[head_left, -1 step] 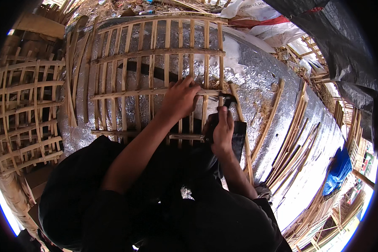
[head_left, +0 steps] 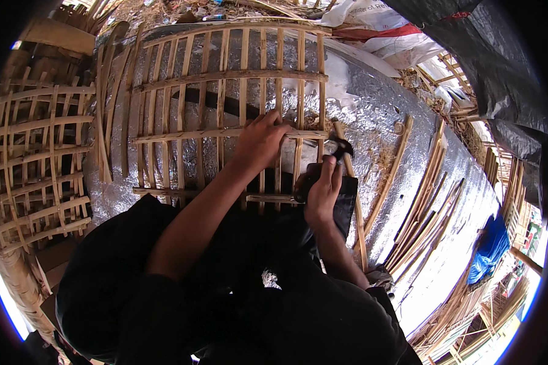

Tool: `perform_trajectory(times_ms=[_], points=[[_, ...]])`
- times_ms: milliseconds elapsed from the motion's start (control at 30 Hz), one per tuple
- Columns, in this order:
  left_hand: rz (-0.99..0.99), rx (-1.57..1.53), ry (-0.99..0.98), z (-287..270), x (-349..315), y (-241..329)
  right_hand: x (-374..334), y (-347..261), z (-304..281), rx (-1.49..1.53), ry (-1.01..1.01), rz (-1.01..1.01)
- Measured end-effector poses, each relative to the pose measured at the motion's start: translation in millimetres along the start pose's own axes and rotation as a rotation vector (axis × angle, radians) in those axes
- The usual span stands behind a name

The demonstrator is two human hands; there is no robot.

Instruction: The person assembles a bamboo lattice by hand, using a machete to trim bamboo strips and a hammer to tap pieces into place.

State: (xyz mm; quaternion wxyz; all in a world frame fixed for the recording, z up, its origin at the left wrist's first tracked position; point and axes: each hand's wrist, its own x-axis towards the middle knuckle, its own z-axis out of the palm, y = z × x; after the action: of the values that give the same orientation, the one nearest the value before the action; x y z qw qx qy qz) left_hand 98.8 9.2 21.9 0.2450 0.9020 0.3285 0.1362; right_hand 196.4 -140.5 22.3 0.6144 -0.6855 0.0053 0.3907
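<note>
A bamboo lattice (head_left: 189, 135) of thin slats nailed across longer crosspieces lies in front of me, its near edge by my black-clothed legs. My left hand (head_left: 259, 146) is closed on the middle crosspiece, fingers bent over it right of the lattice's centre. In my right hand (head_left: 321, 191) is a hammer, its fingers wrapped round the handle. The dark hammer head (head_left: 343, 146) stands just off the right end of that crosspiece. Beneath the slats rests a long, dark, flat piece (head_left: 213, 100); its kind is unclear.
Silver foil sheeting (head_left: 377, 128) covers the ground. To the left lie more bamboo lattices (head_left: 39, 128). Loose bamboo strips (head_left: 423, 225) are spread on the right, near a blue plastic sheet (head_left: 490, 249). Black tarpaulin (head_left: 499, 61) hangs at the far right.
The hammer head has shifted slightly right, away from the crosspiece's end. My left hand stays in place on the lattice.
</note>
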Motion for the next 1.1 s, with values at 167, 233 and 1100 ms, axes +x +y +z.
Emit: perform_trajectory(times_ms=[167, 233, 1100], points=[[0.086, 0.018, 0.079, 15, -4, -30, 4, 35, 22, -0.382, -0.062, -0.225], [0.065, -0.051, 0.05, 5, 1, -19, -3, 21, 25, -0.129, 0.062, -0.151], [0.078, -0.026, 0.156, 4, -4, -25, 74, -71, -33, -1.195, -0.631, -1.524]])
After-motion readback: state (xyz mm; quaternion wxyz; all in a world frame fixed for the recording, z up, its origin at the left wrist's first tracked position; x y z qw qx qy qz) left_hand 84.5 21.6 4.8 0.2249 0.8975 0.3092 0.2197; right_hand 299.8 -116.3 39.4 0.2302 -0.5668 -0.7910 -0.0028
